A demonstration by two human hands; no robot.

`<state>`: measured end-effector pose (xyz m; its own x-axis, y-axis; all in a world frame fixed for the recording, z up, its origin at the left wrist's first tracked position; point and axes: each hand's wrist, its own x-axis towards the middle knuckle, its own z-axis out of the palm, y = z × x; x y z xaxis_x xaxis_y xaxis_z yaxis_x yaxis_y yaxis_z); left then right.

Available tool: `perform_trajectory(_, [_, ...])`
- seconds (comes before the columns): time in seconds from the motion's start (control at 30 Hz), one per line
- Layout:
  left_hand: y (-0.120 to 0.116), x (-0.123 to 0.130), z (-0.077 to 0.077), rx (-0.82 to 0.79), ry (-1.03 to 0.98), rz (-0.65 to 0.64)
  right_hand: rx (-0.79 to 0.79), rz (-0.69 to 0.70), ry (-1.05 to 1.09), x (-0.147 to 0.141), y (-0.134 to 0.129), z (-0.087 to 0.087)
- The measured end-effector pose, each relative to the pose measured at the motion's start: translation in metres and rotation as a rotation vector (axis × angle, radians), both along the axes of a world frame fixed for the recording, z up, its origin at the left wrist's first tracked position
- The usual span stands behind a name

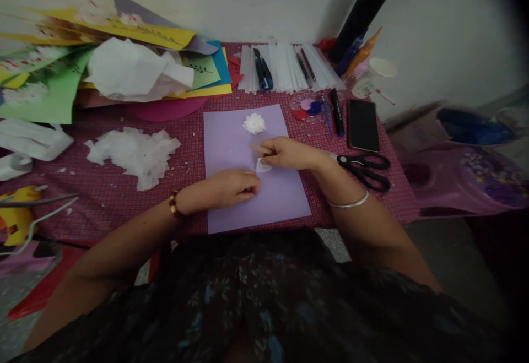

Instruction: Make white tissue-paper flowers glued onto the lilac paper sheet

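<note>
A sheet of purple paper (231,148) lies on the table in front of me. Near its top edge sits a crumpled white tissue-paper puff (254,124). Below the puff, my right hand (285,152) is closed over the sheet, its fingertips pinching a small white paper piece (263,166); one finger points left and is blurred. My left hand (231,188) rests on the lower left of the sheet with its fingers curled in. Whatever those fingers may hold is hidden.
Torn white tissue pieces (138,153) lie left of the sheet. Scissors (366,170), a phone (362,125) and a black marker (336,112) are at right. Glue sticks (285,68) and a utility knife (263,70) lie behind. A yellow glue gun (20,209) is at far left.
</note>
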<state>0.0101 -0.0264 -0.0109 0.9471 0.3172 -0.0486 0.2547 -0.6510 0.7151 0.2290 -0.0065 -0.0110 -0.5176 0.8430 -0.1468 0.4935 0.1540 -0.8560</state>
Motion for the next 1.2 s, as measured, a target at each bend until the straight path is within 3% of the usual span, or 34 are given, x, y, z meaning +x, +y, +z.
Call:
perform_trajectory(0.1, [0.005,-0.003,0.006,-0.081,-0.049,0.074,0.020,0.036,-0.036,0.000,-0.001,0.001])
perform_trajectory(0.23, [0.019,-0.013,0.021,-0.327,-0.247,0.363,0.063,0.059,-0.061,0.002,-0.002,0.005])
perform_trajectory(0.37, [0.027,-0.016,0.023,-0.539,-0.503,0.629,0.183,-0.133,0.132,-0.004,-0.006,0.009])
perform_trajectory(0.5, [0.025,-0.011,0.015,-0.797,-0.570,0.696,0.259,-0.280,0.272,-0.018,-0.016,0.013])
perform_trajectory(0.63, [0.023,-0.008,0.008,-0.967,-0.583,0.721,0.243,-0.263,0.273,-0.032,-0.026,0.010])
perform_trajectory(0.87, [0.023,-0.007,0.002,-0.966,-0.562,0.728,0.272,-0.273,0.237,-0.041,-0.028,0.001])
perform_trajectory(1.2, [0.017,-0.004,0.009,-0.703,-0.442,0.660,0.235,-0.357,0.263,-0.042,-0.033,0.010])
